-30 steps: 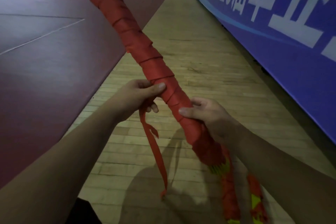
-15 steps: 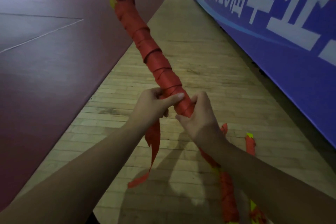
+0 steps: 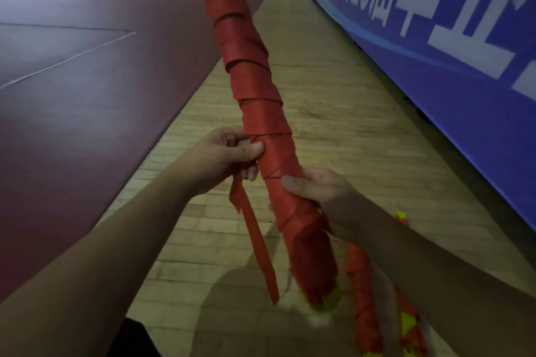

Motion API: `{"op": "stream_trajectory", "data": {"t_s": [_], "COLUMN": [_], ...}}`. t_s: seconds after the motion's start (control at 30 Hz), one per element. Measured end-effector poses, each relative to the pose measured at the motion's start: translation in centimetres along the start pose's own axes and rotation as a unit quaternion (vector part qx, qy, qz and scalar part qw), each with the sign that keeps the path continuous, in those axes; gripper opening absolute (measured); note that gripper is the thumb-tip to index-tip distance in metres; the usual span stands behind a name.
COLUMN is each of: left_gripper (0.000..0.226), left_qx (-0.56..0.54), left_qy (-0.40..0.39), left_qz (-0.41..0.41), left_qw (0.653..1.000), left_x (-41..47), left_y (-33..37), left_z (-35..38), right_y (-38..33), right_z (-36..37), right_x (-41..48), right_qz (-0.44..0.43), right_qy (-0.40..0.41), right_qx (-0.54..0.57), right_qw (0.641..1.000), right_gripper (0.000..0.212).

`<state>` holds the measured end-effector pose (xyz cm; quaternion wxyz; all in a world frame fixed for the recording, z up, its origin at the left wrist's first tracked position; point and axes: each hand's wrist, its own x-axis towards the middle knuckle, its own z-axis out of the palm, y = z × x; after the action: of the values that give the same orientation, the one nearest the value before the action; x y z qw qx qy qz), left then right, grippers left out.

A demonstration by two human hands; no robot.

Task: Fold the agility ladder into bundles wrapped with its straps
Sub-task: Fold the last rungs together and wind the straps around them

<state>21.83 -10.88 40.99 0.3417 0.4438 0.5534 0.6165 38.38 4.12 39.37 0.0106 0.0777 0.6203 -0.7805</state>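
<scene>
Pale wooden floorboards (image 3: 333, 113) run ahead between a dark maroon court mat (image 3: 87, 95) on the left and a long blue banner with white lettering (image 3: 435, 66) on the right. Above the boards the person holds a long red bundle of folded agility ladder, spiral-wrapped in flat red strap (image 3: 255, 101), tilted so its far end rises toward the top of the view and its near end drops toward the body. Yellow-green rung ends (image 3: 327, 301) poke out at that near end, blurred.

The right hand (image 3: 322, 197) is closed around the lower part of the bundle from the right, thumb across the front — a steadying hold, it seems, that keeps the stack from turning or sliding. The left hand (image 3: 229, 156) is closed at the bundle's left edge, thumb pressed on the wrap and fingers pinching the strap where it leaves the last turn. From that pinch the loose red strap tail (image 3: 255, 243) hangs free toward the floor; holding it there probably keeps the winding tight while the end is dealt with.

Low on the right, partly behind the right forearm, lies another red wrapped bundle with yellow showing (image 3: 362, 298), on or near the floor — which cannot be told.

The wrapping looks nearly finished; what appears left is securing the short tail, which may loosen if the pinch slips.
</scene>
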Motion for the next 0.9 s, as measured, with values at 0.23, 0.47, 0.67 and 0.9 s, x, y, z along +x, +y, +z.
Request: {"op": "stream_trajectory", "data": {"t_s": [0.23,0.47,0.67,0.9], "left_gripper": [0.021,0.043,0.034,0.008], "left_qx": [0.117,0.225,0.12,0.016], "left_qy": [0.104,0.21,0.241,0.055], "left_qz": [-0.084,-0.08,-0.077,-0.023], "left_qw": [0.984,0.948,0.96,0.998], "left_x": [0.0,0.8,0.6,0.2], "left_y": [0.0,-1.1,-1.7,-0.6], "left_z": [1.3,3.9,2.1,0.6], "right_y": [0.0,2.3,1.5,-0.7], "right_z": [-1.1,0.2,0.4,-1.1], "right_x": [1.2,1.4,2.0,0.3], "right_qz": [-0.071,-0.139,-0.155,0.048], "right_qy": [0.287,0.314,0.256,0.017], "right_qx": [-0.253,-0.428,-0.356,-0.003], "right_qw": [0.921,0.836,0.885,0.999], "right_gripper": [0.04,0.034,0.015,0.039]}}
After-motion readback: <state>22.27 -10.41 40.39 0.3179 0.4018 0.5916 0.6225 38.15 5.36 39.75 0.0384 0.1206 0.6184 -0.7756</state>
